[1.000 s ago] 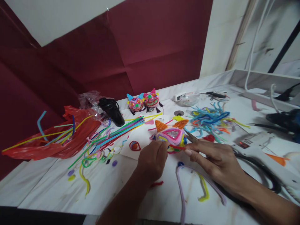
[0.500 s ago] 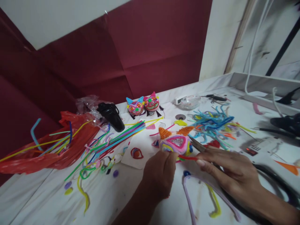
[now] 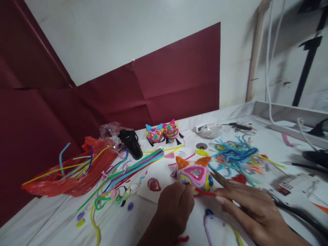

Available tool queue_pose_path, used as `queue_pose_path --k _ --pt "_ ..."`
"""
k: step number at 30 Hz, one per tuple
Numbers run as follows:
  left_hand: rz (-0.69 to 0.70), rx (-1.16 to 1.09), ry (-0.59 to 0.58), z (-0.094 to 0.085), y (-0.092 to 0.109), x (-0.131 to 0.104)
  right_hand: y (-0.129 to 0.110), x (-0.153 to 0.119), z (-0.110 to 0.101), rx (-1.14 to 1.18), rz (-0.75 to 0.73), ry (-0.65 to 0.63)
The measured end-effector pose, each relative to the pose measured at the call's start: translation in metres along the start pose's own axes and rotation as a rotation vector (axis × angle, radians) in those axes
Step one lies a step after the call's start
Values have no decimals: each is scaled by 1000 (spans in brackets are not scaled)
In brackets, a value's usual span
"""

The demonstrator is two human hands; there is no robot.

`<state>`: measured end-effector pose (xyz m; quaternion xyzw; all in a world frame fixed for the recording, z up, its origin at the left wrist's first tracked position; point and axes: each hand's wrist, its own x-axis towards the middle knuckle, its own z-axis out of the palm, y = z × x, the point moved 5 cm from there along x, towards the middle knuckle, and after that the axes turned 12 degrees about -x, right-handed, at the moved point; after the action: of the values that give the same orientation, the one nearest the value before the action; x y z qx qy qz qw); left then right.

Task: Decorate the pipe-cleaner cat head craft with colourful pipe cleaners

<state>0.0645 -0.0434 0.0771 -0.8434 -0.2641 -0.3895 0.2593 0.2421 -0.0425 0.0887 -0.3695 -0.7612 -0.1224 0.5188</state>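
My left hand (image 3: 176,205) is closed in a pinch on one end of a short red pipe cleaner (image 3: 205,192). The thumb and fingers of my right hand (image 3: 252,206) grip its other end. Metal blades (image 3: 217,176) of what look like black-handled scissors stick out from under my right fingers. Just behind the red strip sits a colourful pipe-cleaner animal head (image 3: 196,172) with orange ears and a pink-edged patch. My left knuckles hide part of its lower edge. A white paper (image 3: 146,191) with a small red, eye-shaped coil (image 3: 154,184) lies left of it.
Two finished-looking animal heads (image 3: 154,134) stand by the wall. Left are a black bottle-like object (image 3: 131,145), a red plastic bag (image 3: 99,171) and straight pipe cleaners (image 3: 138,165). A tangled pile of pipe cleaners (image 3: 235,152) and a white power strip (image 3: 294,186) lie right.
The camera view has tilted upward, so the table appears lower and more wall shows. Both hands keep their hold on the red pipe cleaner, which stays stretched between them.
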Motion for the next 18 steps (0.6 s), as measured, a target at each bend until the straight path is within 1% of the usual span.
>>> queue_pose_path --k 2,4,7,8,10,12,15,18 --pt "8 -18 18 2 0 0 0 1 0 25 1 -12" --pt "-33 -69 14 3 -2 4 1 1 3 75 7 -52" --pt "-92 -176 -28 -1 -4 15 2 0 7 152 -18 -104" --pt "-77 -193 -54 -2 -2 19 2 -1 8 168 -36 -106" --pt "-2 -215 -104 -5 4 24 1 -2 10 181 -75 -107" --pt "49 -235 -145 -7 9 24 1 -5 13 178 -110 -103" --pt "39 -211 -181 -8 11 19 2 -9 17 146 -154 -99" --pt "3 -205 -155 -12 8 15 2 -11 19 98 -175 -98"
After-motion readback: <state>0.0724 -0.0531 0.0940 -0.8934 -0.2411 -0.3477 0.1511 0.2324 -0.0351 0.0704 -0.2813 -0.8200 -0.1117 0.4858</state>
